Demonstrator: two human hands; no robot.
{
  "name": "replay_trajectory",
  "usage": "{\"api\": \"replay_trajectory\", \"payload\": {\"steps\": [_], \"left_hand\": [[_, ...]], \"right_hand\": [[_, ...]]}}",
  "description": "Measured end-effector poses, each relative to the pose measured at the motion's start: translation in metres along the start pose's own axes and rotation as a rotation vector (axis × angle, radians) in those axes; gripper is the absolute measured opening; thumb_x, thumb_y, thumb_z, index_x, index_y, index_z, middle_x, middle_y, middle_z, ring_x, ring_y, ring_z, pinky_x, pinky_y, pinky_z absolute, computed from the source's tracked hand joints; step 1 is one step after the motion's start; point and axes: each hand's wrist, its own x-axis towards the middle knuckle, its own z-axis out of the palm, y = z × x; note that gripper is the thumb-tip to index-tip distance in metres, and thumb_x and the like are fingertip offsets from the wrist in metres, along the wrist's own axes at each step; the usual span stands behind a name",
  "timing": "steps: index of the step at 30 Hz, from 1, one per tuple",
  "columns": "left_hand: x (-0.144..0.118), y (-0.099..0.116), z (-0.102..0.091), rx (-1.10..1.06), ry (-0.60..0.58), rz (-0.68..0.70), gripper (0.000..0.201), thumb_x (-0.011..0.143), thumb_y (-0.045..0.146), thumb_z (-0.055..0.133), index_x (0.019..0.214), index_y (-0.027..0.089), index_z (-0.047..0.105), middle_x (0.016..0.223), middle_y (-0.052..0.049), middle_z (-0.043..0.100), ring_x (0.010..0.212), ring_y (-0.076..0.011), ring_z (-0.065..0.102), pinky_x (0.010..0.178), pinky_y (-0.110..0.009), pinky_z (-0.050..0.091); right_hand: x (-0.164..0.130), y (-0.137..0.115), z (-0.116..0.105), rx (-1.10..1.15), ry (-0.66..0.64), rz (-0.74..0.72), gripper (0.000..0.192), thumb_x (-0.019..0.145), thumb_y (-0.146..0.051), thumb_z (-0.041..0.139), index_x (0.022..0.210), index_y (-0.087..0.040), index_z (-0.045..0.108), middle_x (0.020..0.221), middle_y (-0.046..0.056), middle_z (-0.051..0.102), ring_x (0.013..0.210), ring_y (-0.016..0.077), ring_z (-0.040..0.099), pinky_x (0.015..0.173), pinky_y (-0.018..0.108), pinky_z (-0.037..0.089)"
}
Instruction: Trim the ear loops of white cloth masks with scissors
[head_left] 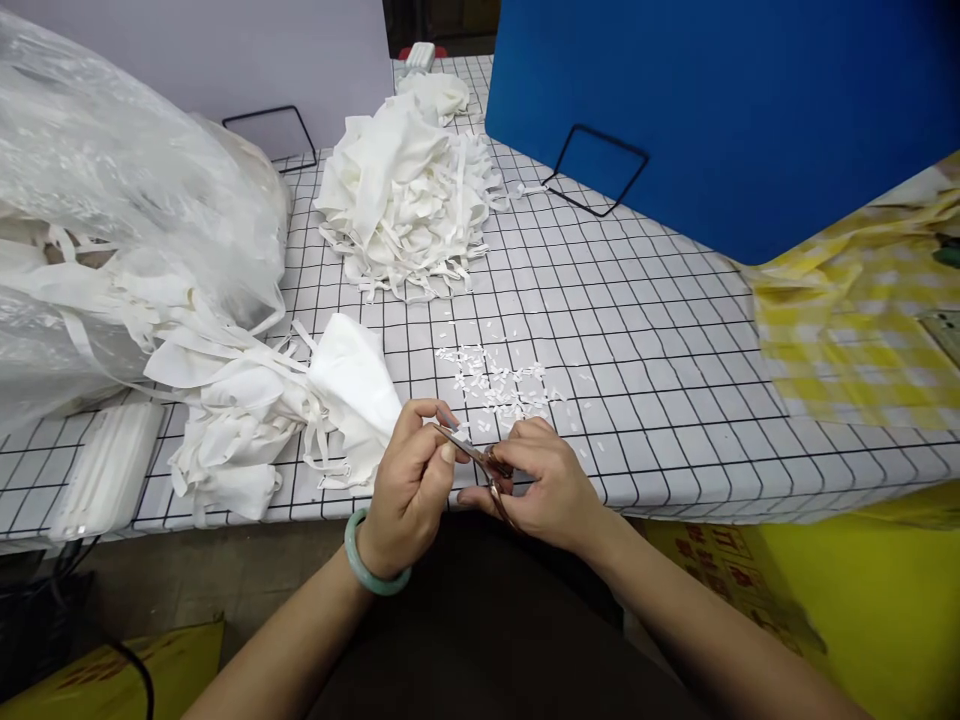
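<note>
My left hand (411,482), with a green bangle at the wrist, pinches the edge of a white fabric piece (354,385) with straps. Most of that piece lies on the table to the left of the hand. A pair of small scissors (459,443) is in my right hand (553,487), its fingers closed round the handles. The blades point left and reach the left fingertips, where a little white material shows; whether they touch it I cannot tell. Just beyond both hands, many tiny white scraps (499,388) lie scattered on the checked tablecloth (645,330).
A large heap of white fabric pieces (397,200) sits farther back. To the left are a clear plastic bag (142,170), more white pieces (232,425) and a white power strip (109,470). A blue board (712,110) with a wire stand (598,170) and yellow checked cloth (847,310) occupy the right.
</note>
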Motion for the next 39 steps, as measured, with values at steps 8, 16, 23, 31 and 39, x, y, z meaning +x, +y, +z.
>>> {"api": "replay_trajectory", "payload": {"steps": [8,16,23,31,39], "left_hand": [[0.008,-0.007,0.012,0.027,-0.112,-0.022,0.023,0.101,0.015,0.043,0.086,0.018,0.06,0.094,-0.007,0.053,0.106,-0.0206,0.05,0.088,-0.032,0.046],[0.008,-0.004,0.013,-0.103,-0.085,-0.207,0.029,0.103,0.024,0.043,0.083,0.018,0.064,0.099,-0.01,0.057,0.109,-0.0238,0.057,0.089,-0.038,0.053],[-0.002,0.011,-0.007,0.147,-0.07,0.028,0.015,0.099,0.02,0.052,0.104,0.017,0.066,0.128,-0.015,0.061,0.125,-0.0258,0.056,0.106,-0.043,0.047],[-0.039,-0.019,-0.077,0.486,0.128,-0.115,0.017,0.089,0.005,0.049,0.091,0.018,0.059,0.095,-0.007,0.06,0.093,-0.0202,0.059,0.082,-0.034,0.05],[0.01,-0.057,-0.1,0.667,0.336,-0.071,0.024,0.087,0.003,0.044,0.103,0.014,0.058,0.109,-0.012,0.058,0.107,-0.0237,0.059,0.093,-0.042,0.053]], "right_hand": [[-0.022,0.013,0.005,-0.014,0.099,0.141,0.051,0.087,-0.054,0.07,0.055,-0.02,0.052,0.05,-0.001,0.053,0.054,0.0133,0.043,0.061,0.031,0.038],[-0.025,0.016,0.005,0.674,0.124,0.489,0.055,0.065,-0.059,0.087,0.097,-0.026,0.056,0.111,0.005,0.061,0.092,0.0215,0.064,0.075,0.033,0.057],[-0.002,-0.003,0.027,0.729,0.186,0.447,0.035,0.079,-0.041,0.078,0.093,-0.026,0.05,0.089,0.0,0.058,0.079,0.0173,0.062,0.072,0.029,0.055],[0.017,0.01,0.021,0.72,0.283,0.453,0.026,0.08,-0.027,0.074,0.087,-0.024,0.049,0.094,0.003,0.053,0.087,0.0175,0.058,0.075,0.027,0.051],[0.014,-0.032,0.015,0.863,-0.295,0.281,0.024,0.084,-0.025,0.067,0.085,-0.024,0.044,0.083,0.001,0.051,0.068,0.0146,0.05,0.059,0.026,0.045]]}}
